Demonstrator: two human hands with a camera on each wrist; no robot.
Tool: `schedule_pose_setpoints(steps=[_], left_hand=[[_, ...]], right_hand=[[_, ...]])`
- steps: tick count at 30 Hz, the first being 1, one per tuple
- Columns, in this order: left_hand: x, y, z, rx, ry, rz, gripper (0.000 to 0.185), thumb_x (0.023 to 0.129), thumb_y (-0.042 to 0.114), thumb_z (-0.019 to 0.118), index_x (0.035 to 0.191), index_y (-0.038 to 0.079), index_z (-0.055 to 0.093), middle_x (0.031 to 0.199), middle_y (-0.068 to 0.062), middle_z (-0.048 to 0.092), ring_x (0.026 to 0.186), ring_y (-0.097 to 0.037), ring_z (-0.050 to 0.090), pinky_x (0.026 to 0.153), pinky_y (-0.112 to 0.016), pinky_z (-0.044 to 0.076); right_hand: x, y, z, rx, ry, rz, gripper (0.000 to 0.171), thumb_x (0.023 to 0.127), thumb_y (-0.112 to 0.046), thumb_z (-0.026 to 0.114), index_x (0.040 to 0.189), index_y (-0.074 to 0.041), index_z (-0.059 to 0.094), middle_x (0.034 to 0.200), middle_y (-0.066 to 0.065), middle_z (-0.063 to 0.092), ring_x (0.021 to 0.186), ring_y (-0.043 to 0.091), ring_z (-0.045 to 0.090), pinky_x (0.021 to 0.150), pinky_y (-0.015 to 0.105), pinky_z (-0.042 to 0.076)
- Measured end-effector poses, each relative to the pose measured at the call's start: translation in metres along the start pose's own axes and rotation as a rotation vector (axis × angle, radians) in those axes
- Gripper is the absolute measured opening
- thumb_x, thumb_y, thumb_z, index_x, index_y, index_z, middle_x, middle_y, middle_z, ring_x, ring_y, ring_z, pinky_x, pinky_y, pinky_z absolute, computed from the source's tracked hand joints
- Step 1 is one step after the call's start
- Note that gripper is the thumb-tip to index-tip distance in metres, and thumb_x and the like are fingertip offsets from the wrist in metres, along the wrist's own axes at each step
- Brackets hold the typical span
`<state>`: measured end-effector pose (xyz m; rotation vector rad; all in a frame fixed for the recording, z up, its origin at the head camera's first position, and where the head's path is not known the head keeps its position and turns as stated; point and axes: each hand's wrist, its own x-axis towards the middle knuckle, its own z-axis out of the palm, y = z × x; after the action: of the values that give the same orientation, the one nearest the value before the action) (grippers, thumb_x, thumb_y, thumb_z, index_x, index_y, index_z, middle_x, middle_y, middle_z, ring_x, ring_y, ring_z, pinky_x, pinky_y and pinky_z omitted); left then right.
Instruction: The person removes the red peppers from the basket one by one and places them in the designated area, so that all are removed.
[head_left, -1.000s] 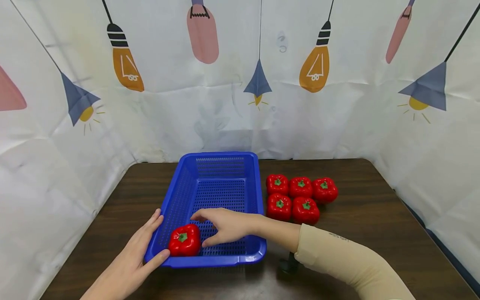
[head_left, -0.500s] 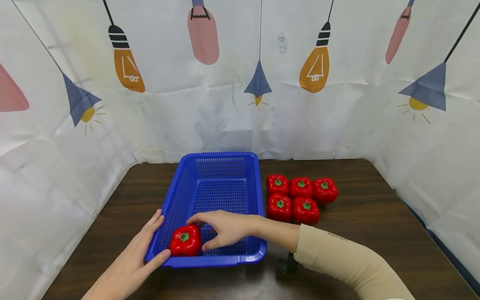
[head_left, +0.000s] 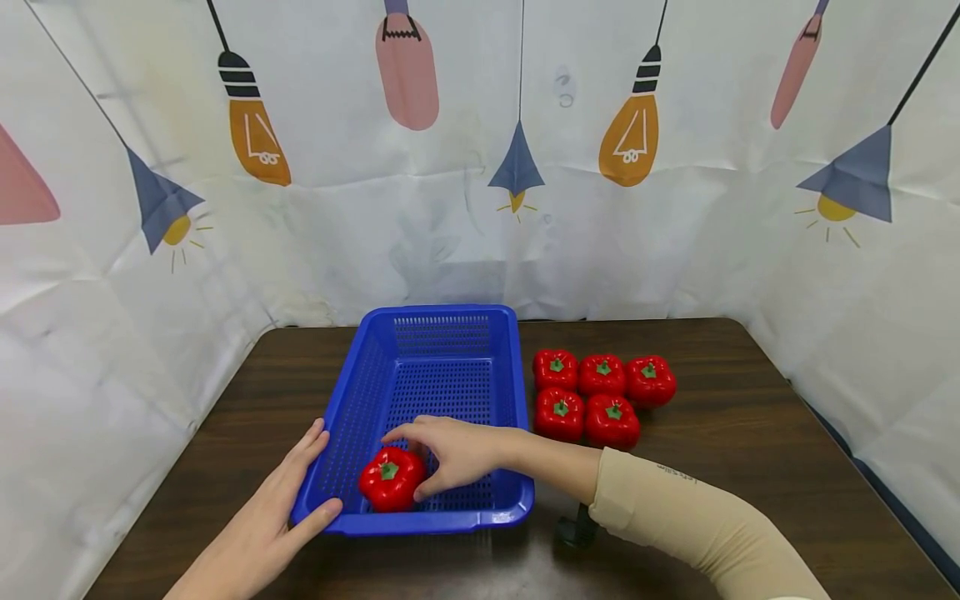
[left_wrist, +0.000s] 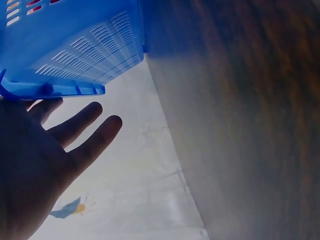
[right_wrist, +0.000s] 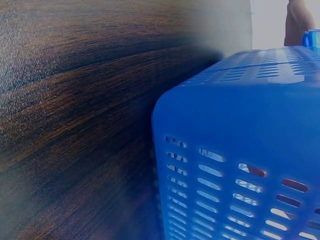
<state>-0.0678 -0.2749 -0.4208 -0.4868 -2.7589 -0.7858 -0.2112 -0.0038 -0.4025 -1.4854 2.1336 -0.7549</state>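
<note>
Our right hand (head_left: pixel 457 454) curls its fingers round the glossy red plastic bell pepper (head_left: pixel 391 478), low at six o'clock inside the blue perforated plastic basket (head_left: pixel 442 329). Our left hand (head_left: pixel 262 525) lies flat, fingers straight, against the basket's seven-o'clock corner. Five more red peppers (head_left: pixel 592 396) sit at three o'clock on the dark wooden table (head_left: pixel 750 433).

The right arm wears a snug beige sleeve (head_left: pixel 697 525) ending short of the wrist, with small dark lettering near its cuff. The left hand (head_left: pixel 258 525) and forearm are bare.
</note>
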Motion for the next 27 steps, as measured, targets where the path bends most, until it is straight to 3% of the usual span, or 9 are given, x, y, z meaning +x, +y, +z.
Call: schedule_pose_setpoints(steps=[5,11,20,27], left_hand=[[-0.0001,0.0001,0.0001,-0.001,0.007,0.008,0.083,0.096,0.028,0.074,0.163,0.014,0.027,0.169,-0.007,0.021,0.152,-0.018,0.024,0.107,-0.002,0.011],[0.0001,0.0,0.0003,-0.002,0.019,0.025,0.083,0.095,0.026,0.075,0.163,0.014,0.028,0.169,-0.007,0.021,0.152,-0.006,0.019,0.109,-0.003,0.011],[-0.0003,0.0001,0.0003,-0.014,0.015,0.017,0.083,0.096,0.025,0.074,0.163,0.013,0.027,0.169,-0.009,0.022,0.152,-0.009,0.02,0.108,-0.003,0.012],[-0.0005,0.0007,0.0007,-0.02,0.007,0.009,0.083,0.097,0.026,0.073,0.164,0.015,0.026,0.169,-0.009,0.021,0.153,-0.013,0.021,0.108,-0.002,0.012]], right_hand=[[-0.0002,0.0007,0.001,0.002,0.006,0.01,0.067,0.087,-0.022,0.085,0.145,-0.018,0.05,0.116,-0.005,0.055,0.103,0.002,0.053,0.085,0.017,0.049],[-0.0013,0.0009,0.0008,0.009,0.022,0.012,0.066,0.085,-0.022,0.086,0.141,-0.015,0.051,0.131,-0.003,0.056,0.121,0.004,0.052,0.096,0.018,0.045],[-0.0012,0.0016,0.0006,0.119,-0.006,0.048,0.066,0.086,-0.021,0.085,0.138,-0.014,0.044,0.138,0.001,0.058,0.129,0.006,0.052,0.101,0.02,0.045],[-0.0036,0.0009,-0.0001,0.134,0.025,0.042,0.062,0.089,-0.029,0.083,0.138,-0.014,0.048,0.13,-0.003,0.059,0.118,0.004,0.054,0.091,0.019,0.05]])
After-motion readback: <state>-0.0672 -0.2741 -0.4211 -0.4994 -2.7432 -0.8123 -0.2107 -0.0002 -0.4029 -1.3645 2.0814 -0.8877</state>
